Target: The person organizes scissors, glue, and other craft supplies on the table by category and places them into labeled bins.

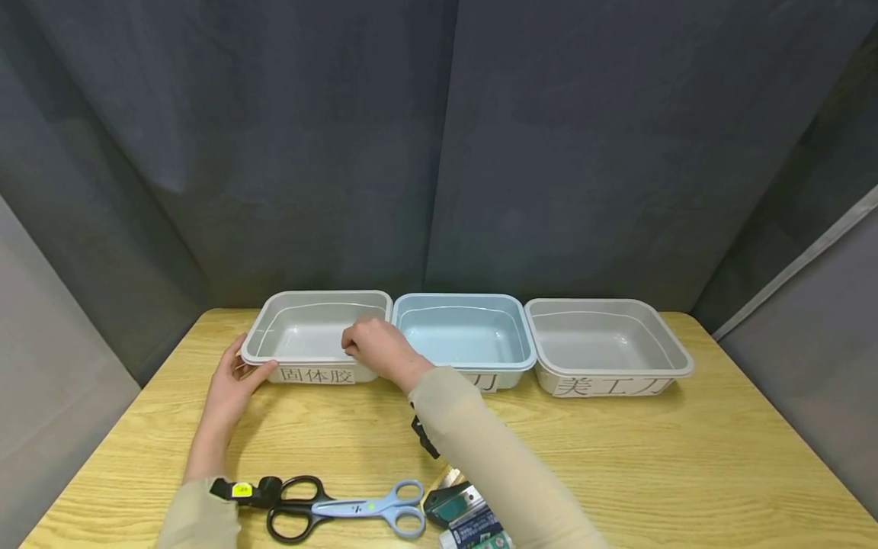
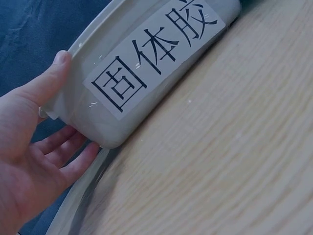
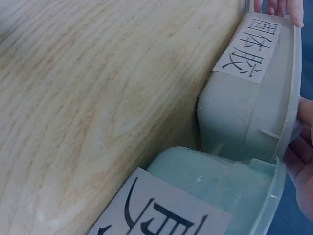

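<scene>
A light grey plastic bin (image 1: 302, 339) with a paper label on its front stands at the left of the row on the wooden table. My left hand (image 1: 229, 385) grips its left end; in the left wrist view the thumb lies on the rim and the fingers (image 2: 80, 159) curl beneath, against the side wall. Over the right end of this same bin, my right hand (image 1: 384, 351) has its fingers curled at the rim; the right wrist view catches only part of these fingers (image 3: 299, 152), beside the corner where the blue bin (image 3: 210, 171) meets the grey one.
Right of the blue bin stands another grey bin (image 1: 610, 343), also labelled. Nearer the front edge lie black-handled scissors (image 1: 295, 507), blue scissors (image 1: 363, 508), a dark green utility knife (image 1: 449, 503) and a glue stick (image 1: 473, 530), partly hidden by the right sleeve. A dark curtain (image 1: 439, 152) hangs behind.
</scene>
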`<state>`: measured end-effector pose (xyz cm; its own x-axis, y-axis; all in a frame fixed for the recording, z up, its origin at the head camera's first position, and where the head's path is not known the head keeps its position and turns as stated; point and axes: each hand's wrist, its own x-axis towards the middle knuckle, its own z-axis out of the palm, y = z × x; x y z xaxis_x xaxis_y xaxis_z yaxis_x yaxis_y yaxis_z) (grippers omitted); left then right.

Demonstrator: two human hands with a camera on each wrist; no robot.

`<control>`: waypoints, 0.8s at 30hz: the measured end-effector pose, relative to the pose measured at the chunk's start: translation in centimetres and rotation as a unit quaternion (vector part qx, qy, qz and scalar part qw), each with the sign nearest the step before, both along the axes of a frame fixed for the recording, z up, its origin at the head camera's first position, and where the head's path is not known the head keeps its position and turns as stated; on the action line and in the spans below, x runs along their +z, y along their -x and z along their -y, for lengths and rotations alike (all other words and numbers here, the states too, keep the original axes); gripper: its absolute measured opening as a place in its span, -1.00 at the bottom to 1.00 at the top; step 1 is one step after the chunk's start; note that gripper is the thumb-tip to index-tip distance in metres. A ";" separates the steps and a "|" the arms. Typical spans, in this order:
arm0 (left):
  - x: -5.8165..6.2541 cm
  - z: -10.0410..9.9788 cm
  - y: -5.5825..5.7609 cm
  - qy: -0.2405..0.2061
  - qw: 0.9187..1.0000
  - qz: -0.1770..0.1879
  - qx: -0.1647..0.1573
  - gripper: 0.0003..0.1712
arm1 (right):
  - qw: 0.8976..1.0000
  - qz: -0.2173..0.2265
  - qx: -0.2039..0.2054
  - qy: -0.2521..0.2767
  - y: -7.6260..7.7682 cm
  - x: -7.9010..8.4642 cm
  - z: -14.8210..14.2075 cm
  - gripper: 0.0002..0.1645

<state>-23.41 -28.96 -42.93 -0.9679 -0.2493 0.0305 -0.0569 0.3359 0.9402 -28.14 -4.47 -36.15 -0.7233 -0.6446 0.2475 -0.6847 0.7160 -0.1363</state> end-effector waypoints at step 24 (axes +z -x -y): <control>-0.1 0.1 0.1 0.011 1.000 0.006 -0.005 0.00 | 0.998 0.050 0.030 0.030 -0.2 0.9 -2.5 -0.81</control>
